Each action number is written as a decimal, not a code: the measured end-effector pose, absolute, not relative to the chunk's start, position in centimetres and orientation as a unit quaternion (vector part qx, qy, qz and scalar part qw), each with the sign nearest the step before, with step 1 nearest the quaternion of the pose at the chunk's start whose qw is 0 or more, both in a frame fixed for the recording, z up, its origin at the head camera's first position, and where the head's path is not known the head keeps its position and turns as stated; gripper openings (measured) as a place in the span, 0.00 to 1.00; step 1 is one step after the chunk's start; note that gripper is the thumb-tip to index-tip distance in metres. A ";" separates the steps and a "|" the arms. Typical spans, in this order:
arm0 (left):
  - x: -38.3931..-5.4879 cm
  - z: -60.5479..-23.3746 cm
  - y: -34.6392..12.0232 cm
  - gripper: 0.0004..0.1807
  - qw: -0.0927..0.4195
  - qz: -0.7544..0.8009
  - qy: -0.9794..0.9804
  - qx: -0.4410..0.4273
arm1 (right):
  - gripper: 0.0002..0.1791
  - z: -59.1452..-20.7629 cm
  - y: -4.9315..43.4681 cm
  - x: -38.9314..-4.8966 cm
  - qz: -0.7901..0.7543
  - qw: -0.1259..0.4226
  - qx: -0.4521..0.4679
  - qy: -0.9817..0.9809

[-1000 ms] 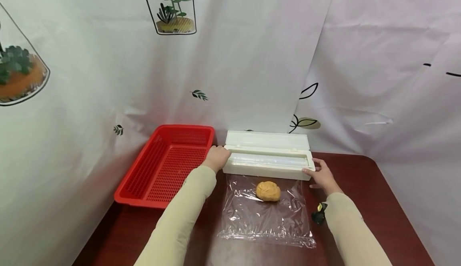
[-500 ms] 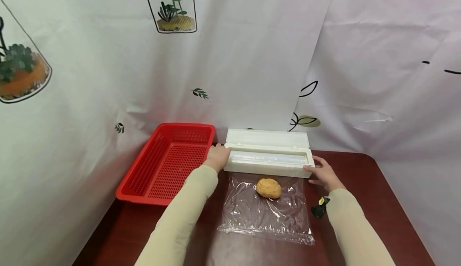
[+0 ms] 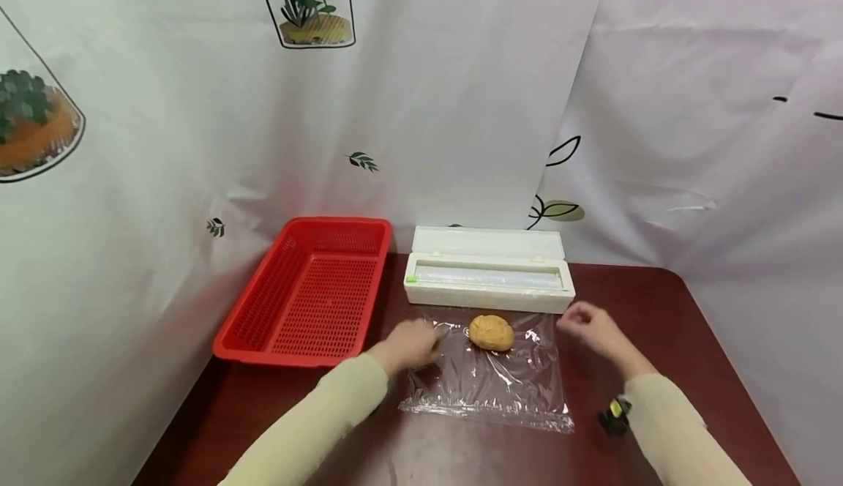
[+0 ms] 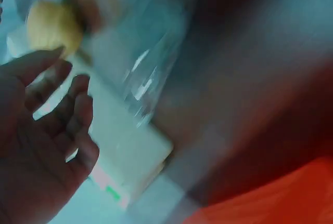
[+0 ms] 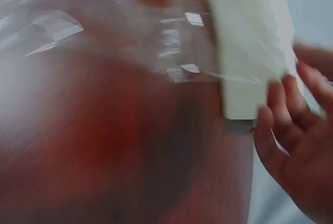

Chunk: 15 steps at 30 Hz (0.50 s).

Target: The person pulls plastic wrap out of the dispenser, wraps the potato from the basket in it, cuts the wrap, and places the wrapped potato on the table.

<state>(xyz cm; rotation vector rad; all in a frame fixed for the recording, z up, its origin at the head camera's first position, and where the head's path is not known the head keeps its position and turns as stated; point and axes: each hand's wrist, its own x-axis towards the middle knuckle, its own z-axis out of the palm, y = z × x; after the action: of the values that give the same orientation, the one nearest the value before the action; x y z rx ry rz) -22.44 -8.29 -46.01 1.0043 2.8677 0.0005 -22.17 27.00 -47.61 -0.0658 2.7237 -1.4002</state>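
A sheet of clear plastic film (image 3: 487,387) lies flat on the table, running out from the front of a white film dispenser box (image 3: 490,299). The box's lid (image 3: 489,241) stands raised, showing the roll (image 3: 487,277) inside. On the film, close to the box, rests a golden-brown bread roll (image 3: 491,333). My left hand (image 3: 410,343) is over the film's left edge, fingers loosely bent and holding nothing in the left wrist view. My right hand (image 3: 598,331) is off the box's front right corner, its fingers relaxed around nothing.
A red plastic basket (image 3: 279,358) stands to the left of the box on the dark red table (image 3: 658,325). A printed white cloth (image 3: 461,105) hangs behind and at both sides. A small black and yellow item (image 3: 614,416) is at the right wrist.
Both hands have let go of the box's ends. The left hand came down and toward me over the film; the right drew slightly back. The box, film and bread roll stayed in place.
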 end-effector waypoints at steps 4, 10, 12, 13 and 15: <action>-19.4 -48.1 -10.3 0.17 0.124 0.078 0.929 0.340 | 0.11 -49.5 27.0 -18.6 -0.425 0.131 -0.176 0.878; -17.7 -49.9 -13.3 0.20 0.137 0.129 0.919 0.347 | 0.20 -51.5 26.2 -15.2 -0.362 0.141 -0.243 0.889; -17.5 -50.3 -13.7 0.19 0.133 0.138 0.916 0.351 | 0.19 -51.6 26.1 -14.7 -0.343 0.138 -0.244 0.897; -17.5 -50.4 -13.8 0.18 0.131 0.141 0.915 0.354 | 0.19 -51.7 26.0 -14.5 -0.333 0.134 -0.246 0.901; -17.4 -50.5 -14.0 0.15 0.123 0.146 0.912 0.362 | 0.17 -51.7 25.9 -14.3 -0.317 0.125 -0.251 0.906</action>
<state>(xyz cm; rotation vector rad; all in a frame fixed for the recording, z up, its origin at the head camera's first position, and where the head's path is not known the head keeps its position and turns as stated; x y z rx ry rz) -17.36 -13.95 -50.53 1.0553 2.6615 0.4259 -14.25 25.89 -51.69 -0.7319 2.6398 -0.9229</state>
